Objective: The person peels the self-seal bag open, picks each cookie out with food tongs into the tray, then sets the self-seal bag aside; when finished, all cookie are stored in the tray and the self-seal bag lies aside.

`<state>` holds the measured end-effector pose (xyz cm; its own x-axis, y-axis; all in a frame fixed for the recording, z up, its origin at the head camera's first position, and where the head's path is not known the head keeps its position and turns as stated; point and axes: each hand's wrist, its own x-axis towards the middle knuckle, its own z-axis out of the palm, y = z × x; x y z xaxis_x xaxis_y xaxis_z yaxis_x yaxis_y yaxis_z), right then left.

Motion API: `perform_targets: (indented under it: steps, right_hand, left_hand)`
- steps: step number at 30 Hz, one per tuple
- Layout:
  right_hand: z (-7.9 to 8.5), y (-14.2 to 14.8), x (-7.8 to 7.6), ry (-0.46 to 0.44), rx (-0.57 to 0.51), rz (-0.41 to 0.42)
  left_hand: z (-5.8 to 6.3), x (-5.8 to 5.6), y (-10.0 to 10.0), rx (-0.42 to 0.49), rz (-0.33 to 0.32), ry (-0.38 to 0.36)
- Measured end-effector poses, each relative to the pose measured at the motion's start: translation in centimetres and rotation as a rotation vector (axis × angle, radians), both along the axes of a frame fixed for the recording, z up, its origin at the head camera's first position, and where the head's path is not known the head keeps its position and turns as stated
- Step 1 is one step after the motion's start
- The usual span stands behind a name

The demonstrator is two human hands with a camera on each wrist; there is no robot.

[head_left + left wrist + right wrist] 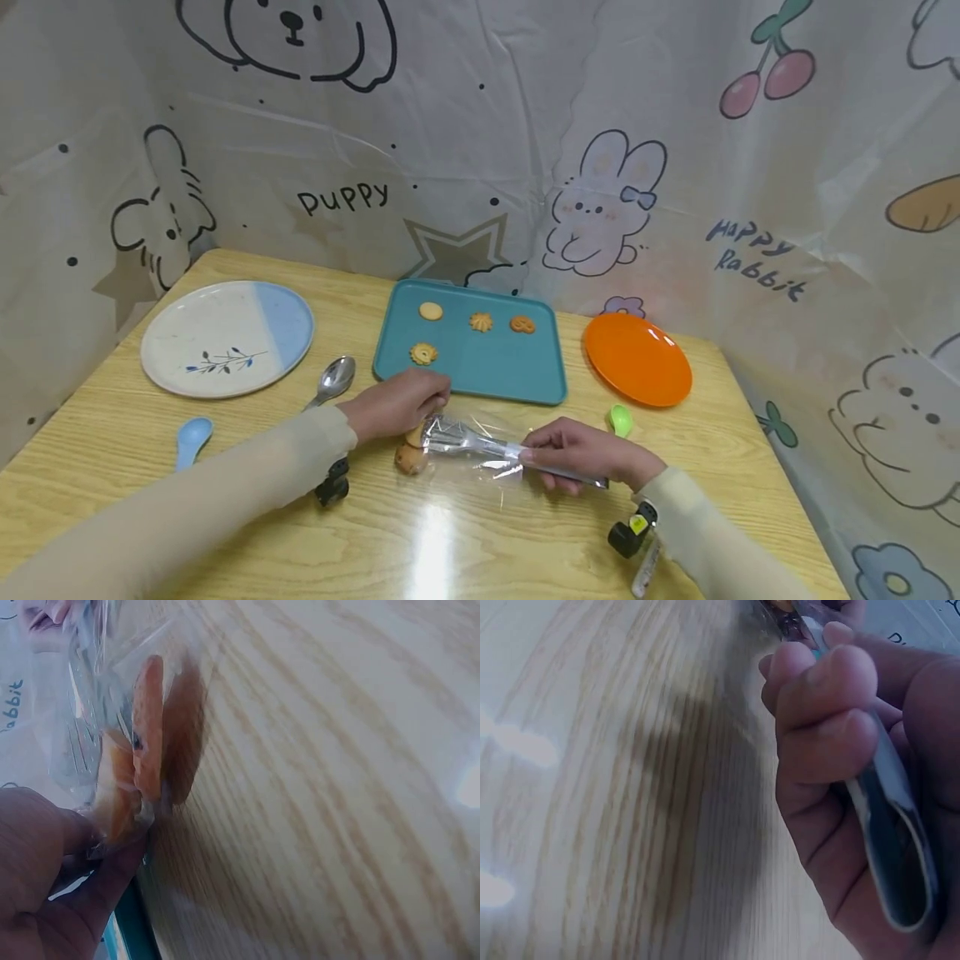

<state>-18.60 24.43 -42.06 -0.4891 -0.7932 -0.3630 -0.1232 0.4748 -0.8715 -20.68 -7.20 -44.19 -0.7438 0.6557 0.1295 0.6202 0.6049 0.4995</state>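
Observation:
Fingertips of my left hand (401, 402) pinch the end of a clear plastic bag (491, 483) just in front of the teal tray. Inside the bag, close to those fingers, two cookies (409, 458) show; the left wrist view has one speckled cookie (148, 727) on edge beside a paler one (116, 784). My right hand (576, 454) grips metal tongs (468, 440) by the handle. Their slotted heads point left into the bag and reach up to the cookies. From the right wrist, the folded end of the tongs (907, 915) sticks out below the curled fingers.
The teal tray (498, 367) carries several cookies. A white and blue plate (217, 325) lies at left, an orange plate (637, 358) at right. A metal spoon (337, 377) and a blue spoon (194, 435) lie left of the hands, and a green spoon (620, 418) behind the right hand.

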Motion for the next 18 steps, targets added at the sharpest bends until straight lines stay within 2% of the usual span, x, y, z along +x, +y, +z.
perform_targets:
  steps: [7, 10, 15, 18]
  right_hand:
    - [0.5, 2.4, 1.1, 0.017, 0.022, -0.032]
    - [1.2, 4.6, 2.0, -0.024, -0.003, -0.052]
    - [2.2, 9.2, 3.6, -0.141, -0.069, -0.097]
    - [2.9, 12.0, 4.3, -0.143, -0.048, -0.162]
  left_hand:
    - [0.1, 0.0, 0.0, -0.001, -0.013, -0.019]
    - [0.0, -0.1, 0.1, -0.004, -0.014, -0.020]
    - [-0.1, -0.1, 0.1, -0.005, -0.013, -0.028]
    - [0.1, 0.0, 0.1, -0.005, -0.016, -0.035]
